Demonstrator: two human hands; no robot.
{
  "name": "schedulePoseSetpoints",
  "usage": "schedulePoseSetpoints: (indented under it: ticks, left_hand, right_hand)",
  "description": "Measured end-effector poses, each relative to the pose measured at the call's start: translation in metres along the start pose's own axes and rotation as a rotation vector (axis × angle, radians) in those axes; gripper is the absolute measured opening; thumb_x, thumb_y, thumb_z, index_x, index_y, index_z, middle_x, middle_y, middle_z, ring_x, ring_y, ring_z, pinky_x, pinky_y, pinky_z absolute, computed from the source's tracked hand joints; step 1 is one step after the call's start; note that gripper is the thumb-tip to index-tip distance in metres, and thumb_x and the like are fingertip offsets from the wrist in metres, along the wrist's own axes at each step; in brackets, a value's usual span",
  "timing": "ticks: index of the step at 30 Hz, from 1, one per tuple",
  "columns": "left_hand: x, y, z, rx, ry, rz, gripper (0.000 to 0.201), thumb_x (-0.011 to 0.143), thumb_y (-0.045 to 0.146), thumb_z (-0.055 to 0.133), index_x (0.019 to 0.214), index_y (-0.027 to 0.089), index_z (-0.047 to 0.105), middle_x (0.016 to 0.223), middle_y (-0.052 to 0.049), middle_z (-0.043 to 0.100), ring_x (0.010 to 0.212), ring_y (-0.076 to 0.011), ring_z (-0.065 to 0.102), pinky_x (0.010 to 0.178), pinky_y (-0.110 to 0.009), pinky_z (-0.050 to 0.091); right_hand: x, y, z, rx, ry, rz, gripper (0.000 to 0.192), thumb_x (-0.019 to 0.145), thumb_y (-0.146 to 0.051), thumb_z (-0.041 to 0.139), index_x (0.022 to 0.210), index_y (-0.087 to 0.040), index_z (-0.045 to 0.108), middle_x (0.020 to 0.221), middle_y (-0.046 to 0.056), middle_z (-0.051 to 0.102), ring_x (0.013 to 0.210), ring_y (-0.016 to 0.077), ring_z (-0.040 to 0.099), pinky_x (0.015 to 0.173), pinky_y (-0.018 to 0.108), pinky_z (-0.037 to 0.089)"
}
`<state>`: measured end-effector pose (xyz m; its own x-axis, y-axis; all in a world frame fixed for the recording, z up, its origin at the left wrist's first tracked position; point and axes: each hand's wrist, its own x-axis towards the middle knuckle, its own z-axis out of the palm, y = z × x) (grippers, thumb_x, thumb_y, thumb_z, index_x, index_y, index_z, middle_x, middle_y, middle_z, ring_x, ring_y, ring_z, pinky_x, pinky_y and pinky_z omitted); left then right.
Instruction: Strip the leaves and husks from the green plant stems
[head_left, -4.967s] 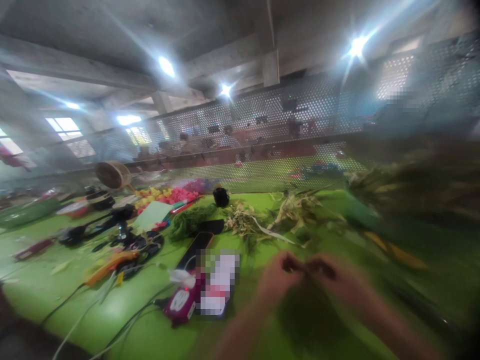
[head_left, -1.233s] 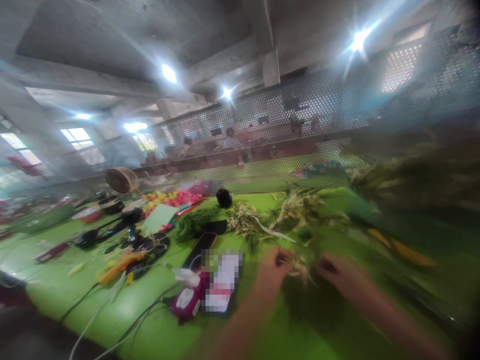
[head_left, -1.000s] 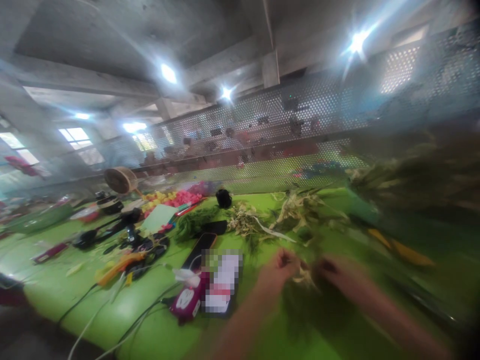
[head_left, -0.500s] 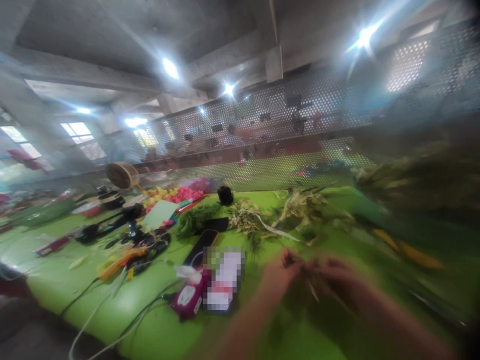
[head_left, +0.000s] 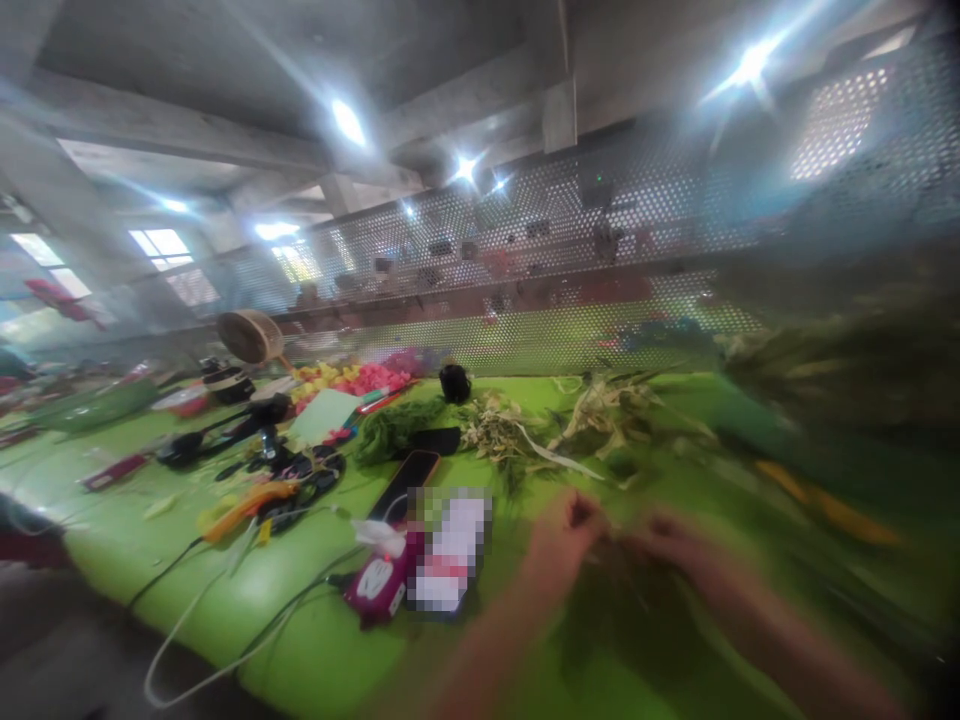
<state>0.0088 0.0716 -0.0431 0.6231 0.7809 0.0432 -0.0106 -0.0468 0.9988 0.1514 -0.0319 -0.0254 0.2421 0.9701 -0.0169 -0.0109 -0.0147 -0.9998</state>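
Note:
Over the green tabletop, my left hand is closed in a pinch, with the thumb and forefinger curled together. My right hand is close by on the right, its fingers also pinched. Something thin and faint seems to run between the two hands, but blur hides what it is. Beyond them lies a loose heap of pale, leafy artificial sprigs with strips trailing from it. A phone with a bright, blurred-out screen lies left of my left hand.
A purple power strip with cables is beside the phone. Further left are a dark phone, an orange-handled tool and green foliage. A round fan stands at the back before a perforated panel. Leafy bundles crowd the right.
My hands are slightly further apart, the left shifted a little left. The pale pointed strip below them is now hardly visible. The view has moved slightly.

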Motion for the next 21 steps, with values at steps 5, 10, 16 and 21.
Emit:
schedulePoseSetpoints:
  ticks: [5, 10, 16, 21]
  left_hand:
    - [0.0023, -0.0044, -0.001, 0.012, 0.006, 0.017, 0.015, 0.076, 0.028, 0.064, 0.077, 0.016, 0.055, 0.071, -0.001, 0.059, 0.07, -0.0146, 0.053, 0.069, -0.028, 0.042]
    - [0.0015, -0.0012, -0.0031, 0.029, 0.001, 0.035, 0.014, 0.077, 0.026, 0.065, 0.078, 0.016, 0.056, 0.071, 0.0, 0.059, 0.071, -0.0141, 0.054, 0.07, -0.027, 0.042]
    - [0.0022, -0.0022, -0.0022, 0.029, -0.059, -0.006, 0.018, 0.074, 0.025, 0.068, 0.086, 0.015, 0.059, 0.076, -0.002, 0.061, 0.072, -0.0145, 0.056, 0.07, -0.027, 0.042]
    - [0.0021, -0.0083, -0.0003, 0.071, -0.069, 0.006, 0.016, 0.072, 0.015, 0.065, 0.086, 0.015, 0.059, 0.077, -0.001, 0.06, 0.073, -0.0137, 0.056, 0.072, -0.027, 0.044]
  right_hand:
    - [-0.0007, 0.0018, 0.0013, -0.034, 0.019, 0.012, 0.024, 0.081, -0.041, 0.059, 0.066, -0.023, 0.057, 0.062, -0.002, 0.056, 0.06, 0.0146, 0.051, 0.057, 0.027, 0.039]
    - [0.0011, 0.0036, -0.0006, -0.085, 0.071, 0.05, 0.026, 0.079, -0.043, 0.062, 0.064, -0.021, 0.06, 0.06, -0.002, 0.057, 0.058, 0.0138, 0.05, 0.056, 0.027, 0.039]
    - [0.0058, 0.0061, -0.0065, -0.126, 0.057, -0.023, 0.028, 0.076, -0.047, 0.065, 0.067, -0.02, 0.062, 0.06, -0.003, 0.055, 0.057, 0.0125, 0.05, 0.055, 0.025, 0.038]
    - [0.0062, 0.0082, -0.0072, -0.295, 0.084, -0.16, 0.027, 0.077, -0.047, 0.064, 0.069, -0.021, 0.066, 0.064, -0.001, 0.058, 0.062, 0.015, 0.053, 0.058, 0.027, 0.04]
